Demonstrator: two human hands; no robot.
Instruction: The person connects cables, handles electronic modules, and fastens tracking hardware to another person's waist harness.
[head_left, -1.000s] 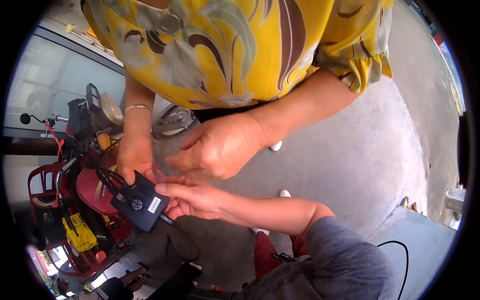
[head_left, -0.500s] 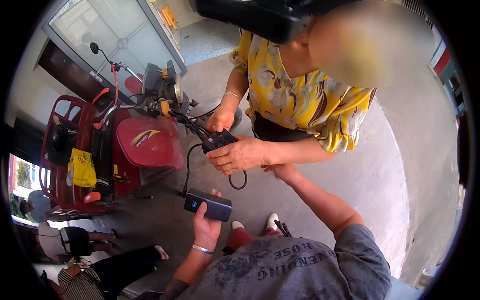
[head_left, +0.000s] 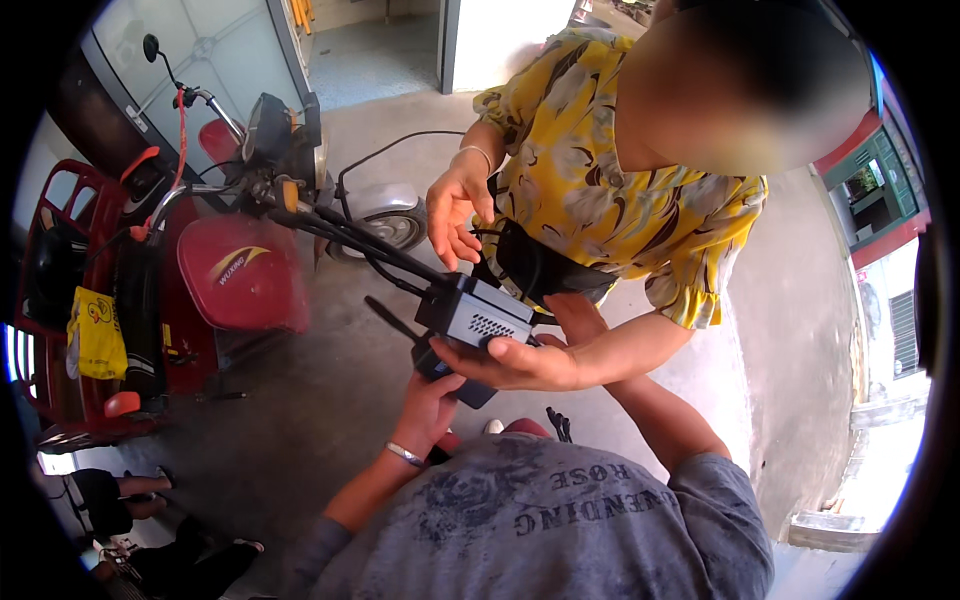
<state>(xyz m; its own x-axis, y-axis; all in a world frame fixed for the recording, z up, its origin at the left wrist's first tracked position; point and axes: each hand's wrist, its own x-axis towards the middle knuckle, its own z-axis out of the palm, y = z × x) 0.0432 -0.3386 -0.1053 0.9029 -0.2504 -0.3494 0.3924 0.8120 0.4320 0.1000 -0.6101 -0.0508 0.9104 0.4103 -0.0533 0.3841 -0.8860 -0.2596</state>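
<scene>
Clasping the dark device [head_left: 477, 395], the person's left hand [head_left: 430, 403] apparently steadied it beside the grey box [head_left: 490, 318]; whether the partly hidden right hand [head_left: 577, 318] gripped anything couldn't be told.

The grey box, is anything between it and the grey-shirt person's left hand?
Yes: in this view, the other person's hand holding the grey box and the dark device at the left hand lie between.

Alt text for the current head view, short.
A co-worker's hand supports a grey box with black cables, close to the dark device in the wearer's left hand. A red vehicle stands at left.
</scene>
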